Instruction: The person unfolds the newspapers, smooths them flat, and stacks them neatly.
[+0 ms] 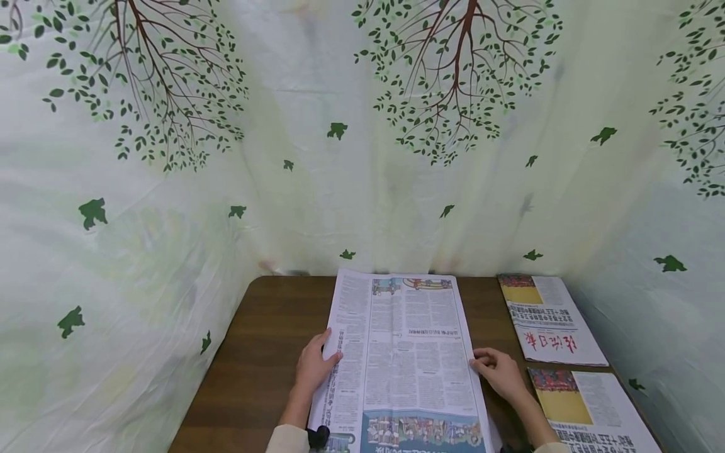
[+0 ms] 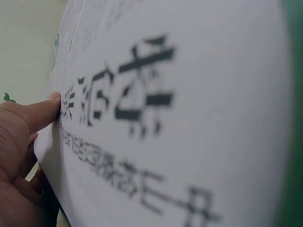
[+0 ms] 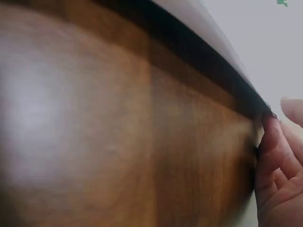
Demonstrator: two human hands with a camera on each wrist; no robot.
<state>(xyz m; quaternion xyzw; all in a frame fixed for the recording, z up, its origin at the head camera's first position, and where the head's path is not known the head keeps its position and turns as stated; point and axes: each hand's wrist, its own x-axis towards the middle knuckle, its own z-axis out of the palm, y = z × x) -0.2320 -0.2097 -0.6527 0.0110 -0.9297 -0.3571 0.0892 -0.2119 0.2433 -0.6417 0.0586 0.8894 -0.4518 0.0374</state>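
Note:
A large newspaper sheet [image 1: 421, 358], covered in columns of print with coloured pictures, spreads between both hands over the brown table. At its left edge the left hand [image 1: 314, 365] holds the paper, thumb on the printed face. The left wrist view shows that thumb [image 2: 45, 111] on the paper, with other fingers behind the edge. Beside the right edge is the right hand [image 1: 501, 374]. In the right wrist view its index fingertip [image 3: 271, 124] touches the raised paper edge, while the thumb [image 3: 292, 109] stands apart from it.
Two folded newspapers lie along the table's right side, one farther back [image 1: 557, 343] and one nearer [image 1: 608, 402]. Brown wooden tabletop [image 1: 243, 358] shows to the left. A pale leaf-printed curtain [image 1: 306, 207] hangs behind and at both sides.

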